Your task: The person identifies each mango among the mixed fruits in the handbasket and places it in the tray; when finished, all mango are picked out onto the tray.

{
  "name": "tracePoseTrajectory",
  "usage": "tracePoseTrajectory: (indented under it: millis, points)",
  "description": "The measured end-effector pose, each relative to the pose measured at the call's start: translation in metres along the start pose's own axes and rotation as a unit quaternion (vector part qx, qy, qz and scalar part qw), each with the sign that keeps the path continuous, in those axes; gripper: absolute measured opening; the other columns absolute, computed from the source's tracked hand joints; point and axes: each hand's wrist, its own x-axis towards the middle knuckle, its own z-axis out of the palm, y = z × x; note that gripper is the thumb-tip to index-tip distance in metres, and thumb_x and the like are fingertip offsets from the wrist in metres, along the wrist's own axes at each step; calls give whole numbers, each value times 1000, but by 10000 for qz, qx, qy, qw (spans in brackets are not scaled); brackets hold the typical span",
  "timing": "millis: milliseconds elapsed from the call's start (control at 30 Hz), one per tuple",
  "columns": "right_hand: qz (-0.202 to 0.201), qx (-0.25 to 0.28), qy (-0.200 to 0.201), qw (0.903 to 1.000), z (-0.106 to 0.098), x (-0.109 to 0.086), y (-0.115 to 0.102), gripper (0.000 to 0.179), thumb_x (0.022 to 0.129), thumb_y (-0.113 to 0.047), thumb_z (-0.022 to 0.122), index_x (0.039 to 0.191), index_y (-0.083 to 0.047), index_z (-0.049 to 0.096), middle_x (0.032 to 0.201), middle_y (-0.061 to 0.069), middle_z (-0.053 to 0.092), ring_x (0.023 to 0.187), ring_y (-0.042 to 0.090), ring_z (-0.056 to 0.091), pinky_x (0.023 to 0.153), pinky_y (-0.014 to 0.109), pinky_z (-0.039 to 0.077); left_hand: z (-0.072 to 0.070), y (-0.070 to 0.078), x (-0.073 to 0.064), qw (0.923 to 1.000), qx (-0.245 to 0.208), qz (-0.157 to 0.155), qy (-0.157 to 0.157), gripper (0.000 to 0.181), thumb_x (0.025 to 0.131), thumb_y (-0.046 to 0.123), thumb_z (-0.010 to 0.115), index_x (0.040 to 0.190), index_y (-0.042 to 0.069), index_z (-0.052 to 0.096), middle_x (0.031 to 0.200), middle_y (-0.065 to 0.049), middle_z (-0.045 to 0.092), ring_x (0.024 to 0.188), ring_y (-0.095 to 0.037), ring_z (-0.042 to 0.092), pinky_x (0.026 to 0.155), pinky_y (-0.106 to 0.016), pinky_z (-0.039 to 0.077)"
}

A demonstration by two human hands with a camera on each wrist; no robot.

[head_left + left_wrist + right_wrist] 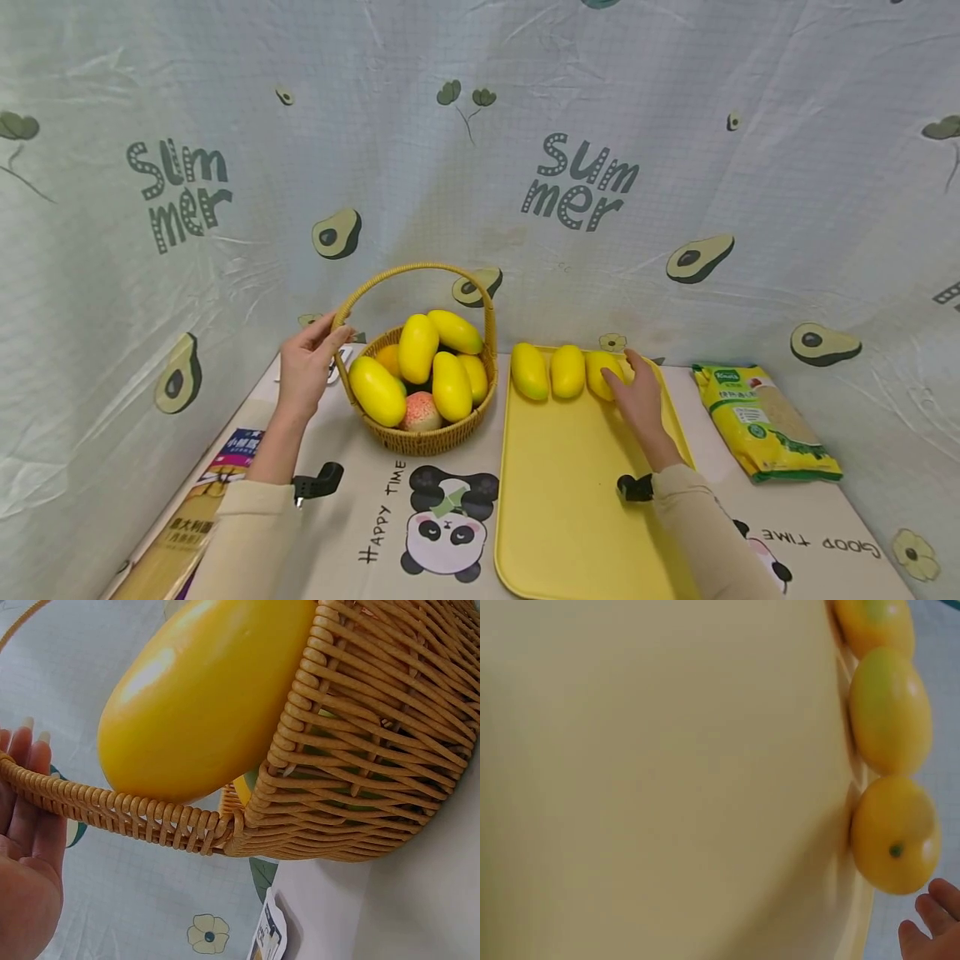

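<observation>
My left hand [303,362] is at the left side of a wicker basket's arched handle [420,268], with fingers behind the handle in the left wrist view. The woven basket [431,442] holds several yellow mangoes [377,392], a reddish peach [422,412] and a partly hidden orange fruit [387,358]. Three mangoes stand in a row along the far edge of a yellow tray [577,500]. My right hand [641,400] is beside the rightmost mango [896,834], fingers spread; in the right wrist view its visible fingertips [941,889] lie just off that fruit.
To the right of the tray lies a yellow and green food bag [765,421]. Long pasta packages [180,521] line the table's left edge. A small white card-like item [337,364] lies behind the basket's left side. A printed curtain [480,167] hangs behind everything.
</observation>
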Motion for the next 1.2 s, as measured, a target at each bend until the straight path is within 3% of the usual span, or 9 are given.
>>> tracePoseTrajectory:
  millis: [167, 633, 867, 1067, 1200]
  points:
    - [-316, 407, 11, 9987, 8, -2, -9, 65, 98, -31, 61, 151, -3, 37, 154, 22, 39, 141, 40, 38, 117, 55, 31, -1, -2, 2, 10000, 3, -55, 18, 45, 97, 31, 65, 138, 13, 61, 93, 17, 68, 96, -5, 63, 87, -12, 48]
    - [-857, 487, -504, 9939, 33, -19, -59, 63, 96, -33, 65, 150, -12, 41, 151, 14, 46, 138, 34, 43, 116, 54, 33, 0, -2, 3, 9999, -86, -32, -64, 45, 97, 30, 65, 138, 11, 60, 92, 19, 68, 95, -2, 63, 86, -10, 49]
    - [-1280, 304, -817, 9879, 48, -25, -83, 61, 95, -32, 67, 148, -13, 44, 150, 11, 49, 136, 33, 46, 115, 53, 36, 1, 32, -13, 9999, -49, -59, -125, 45, 98, 26, 64, 137, 5, 59, 92, 15, 69, 92, -1, 63, 83, -13, 51]
    - [-1613, 198, -993, 9817, 61, -32, -102, 61, 93, -32, 69, 147, -13, 47, 150, 9, 50, 139, 31, 46, 115, 52, 36, 0, 17, -5, 9997, -120, -188, -67, 44, 97, 27, 65, 137, 9, 60, 94, 11, 70, 94, -4, 63, 85, -13, 51]
    - [-1682, 112, -1218, 9781, 70, -39, -114, 62, 94, -34, 67, 148, -16, 45, 151, 7, 48, 142, 29, 42, 117, 52, 34, 1, 4, 1, 9997, -78, -243, -15, 44, 97, 28, 65, 138, 12, 60, 94, 15, 69, 94, -3, 63, 86, -14, 51]
